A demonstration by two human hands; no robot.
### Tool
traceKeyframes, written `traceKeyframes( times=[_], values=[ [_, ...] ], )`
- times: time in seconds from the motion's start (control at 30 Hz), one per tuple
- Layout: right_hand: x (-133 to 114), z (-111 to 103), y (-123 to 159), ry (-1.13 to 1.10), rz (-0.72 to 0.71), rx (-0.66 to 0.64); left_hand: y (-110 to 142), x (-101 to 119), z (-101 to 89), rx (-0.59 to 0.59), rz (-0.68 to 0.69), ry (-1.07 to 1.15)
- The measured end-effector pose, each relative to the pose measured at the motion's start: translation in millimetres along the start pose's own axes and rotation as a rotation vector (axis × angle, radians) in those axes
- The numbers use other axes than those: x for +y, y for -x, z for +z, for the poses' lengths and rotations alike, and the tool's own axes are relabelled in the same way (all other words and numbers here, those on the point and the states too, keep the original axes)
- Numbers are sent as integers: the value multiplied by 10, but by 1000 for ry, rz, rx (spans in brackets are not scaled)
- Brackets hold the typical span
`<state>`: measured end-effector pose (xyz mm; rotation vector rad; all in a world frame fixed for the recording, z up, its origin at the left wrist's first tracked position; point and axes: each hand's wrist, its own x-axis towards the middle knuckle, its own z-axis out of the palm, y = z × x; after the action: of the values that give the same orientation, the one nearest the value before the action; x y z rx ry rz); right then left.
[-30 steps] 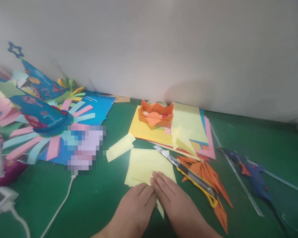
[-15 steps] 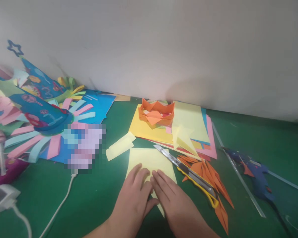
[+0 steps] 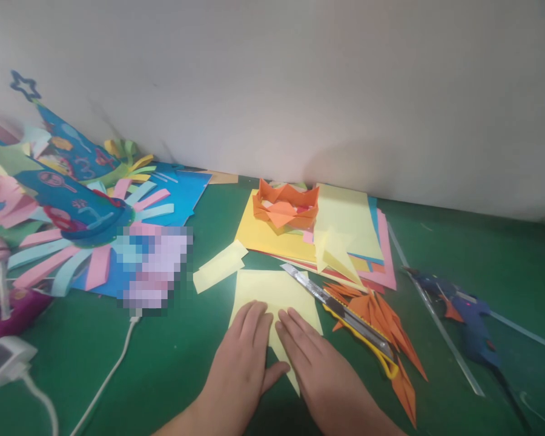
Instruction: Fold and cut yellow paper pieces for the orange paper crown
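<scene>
Pale yellow paper sheets (image 3: 272,287) lie in front of me on the green tabletop. My left hand (image 3: 241,357) rests on them with fingers stretched flat and the thumb out to the right. Close beside it my right hand (image 3: 320,363) lies with straight fingers pressed on a folded pale yellow paper piece (image 3: 279,351), whose pointed end shows between the hands. The rest of that piece is hidden beneath the fingers. A utility knife (image 3: 345,315) with a yellow handle lies to the right, its blade end over the sheets' corner. Folded orange paper pieces (image 3: 381,327) lie beside the knife.
At the back, an orange paper crown (image 3: 286,209) sits on coloured sheets (image 3: 263,236). Yellow paper strips (image 3: 220,265) lie to the left. Blue decorated cone hats (image 3: 82,200) and a white cable (image 3: 109,369) occupy the left side. A blue glue gun (image 3: 467,315) lies right, beside a clear stick (image 3: 445,333).
My left hand has spread from a curled position near the right hand to lying flat, slightly up and left on the paper. My right hand has stayed almost in place.
</scene>
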<state>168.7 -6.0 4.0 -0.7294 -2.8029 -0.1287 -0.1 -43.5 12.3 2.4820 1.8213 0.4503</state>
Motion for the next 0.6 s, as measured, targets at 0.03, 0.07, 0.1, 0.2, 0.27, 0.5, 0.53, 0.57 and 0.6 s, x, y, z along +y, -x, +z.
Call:
traceKeyframes(
  times=[0.03, 0.07, 0.1, 0.2, 0.27, 0.5, 0.53, 0.57, 0.6],
  values=[
    [0, 1, 3, 2, 4, 7, 2, 0, 5, -4, -3, -5],
    [-2, 6, 9, 1, 14, 16, 4, 0, 9, -12, -10, -6],
    [-6, 14, 16, -2, 21, 19, 5, 0, 9, -22, -19, -5],
    [-19, 50, 42, 0, 29, 18, 7, 2, 2, -53, -42, -7],
    [-20, 80, 54, 11, 21, 14, 3, 6, -7, -71, -58, -14],
    [34, 156, 27, -92, 38, -86, -32, 13, -30, -99, -31, -83],
    [38, 166, 22, -110, 50, -98, -37, 12, -33, -99, -23, -87],
    [38, 177, 18, -122, 61, -109, -41, 11, -37, -98, -15, -90],
    [35, 191, 16, -128, 69, -116, -45, 10, -41, -96, -6, -91]
  ],
)
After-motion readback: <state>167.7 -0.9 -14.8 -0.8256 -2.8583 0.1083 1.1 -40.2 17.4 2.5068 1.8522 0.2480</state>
